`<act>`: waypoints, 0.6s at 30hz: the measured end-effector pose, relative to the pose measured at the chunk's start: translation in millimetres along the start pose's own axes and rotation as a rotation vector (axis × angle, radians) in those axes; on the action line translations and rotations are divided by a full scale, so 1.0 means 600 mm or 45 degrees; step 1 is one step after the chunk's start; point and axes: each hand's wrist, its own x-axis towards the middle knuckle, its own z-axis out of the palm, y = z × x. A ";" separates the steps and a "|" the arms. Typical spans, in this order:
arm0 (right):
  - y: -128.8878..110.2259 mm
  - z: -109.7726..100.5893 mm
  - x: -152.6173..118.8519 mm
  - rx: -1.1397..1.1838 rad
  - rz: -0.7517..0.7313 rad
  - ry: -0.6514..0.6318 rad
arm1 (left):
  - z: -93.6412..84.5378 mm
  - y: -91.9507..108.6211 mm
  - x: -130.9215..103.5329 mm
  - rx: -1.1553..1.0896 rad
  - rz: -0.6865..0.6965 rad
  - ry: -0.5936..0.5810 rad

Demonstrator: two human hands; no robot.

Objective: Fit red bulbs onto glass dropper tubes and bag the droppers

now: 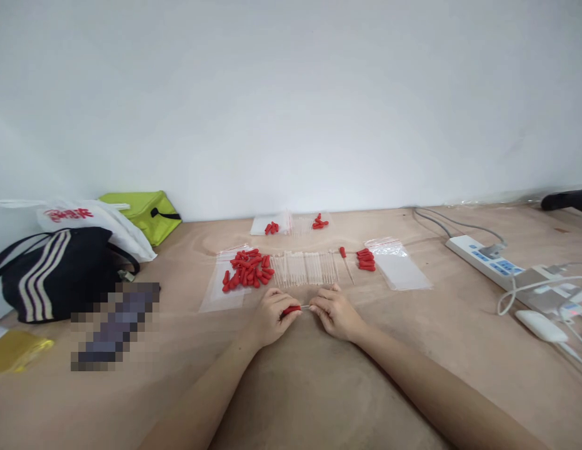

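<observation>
Wooden table (412, 350), hands pinching red bulb (291, 309)

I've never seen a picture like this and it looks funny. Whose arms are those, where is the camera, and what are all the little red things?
The arms belong to a person, not a machine. The camera sits on that person's head and looks down, so you see what they see: two bare arms reaching out over a wooden table.

The left hand pinches a small red cap. The right hand holds a thin clear tube that meets the cap.

Just past the hands lie a pile of red caps on a clear bag, a row of clear tubes, and one finished dropper with its cap on. More caps lie beside another bag.

On the left are a black striped bag, a white bag and a green one. On the right is a power strip with cables.
</observation>
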 end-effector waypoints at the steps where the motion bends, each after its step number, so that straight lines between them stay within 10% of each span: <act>1: -0.001 0.000 0.003 -0.005 0.004 0.006 | 0.000 -0.001 0.001 -0.005 -0.026 0.025; 9: -0.001 -0.022 0.016 -0.323 0.051 -0.014 | 0.006 -0.014 0.003 -0.121 -0.312 0.329; 18: 0.084 -0.044 0.042 -0.617 0.979 0.324 | 0.012 -0.029 -0.001 -0.095 -0.440 0.355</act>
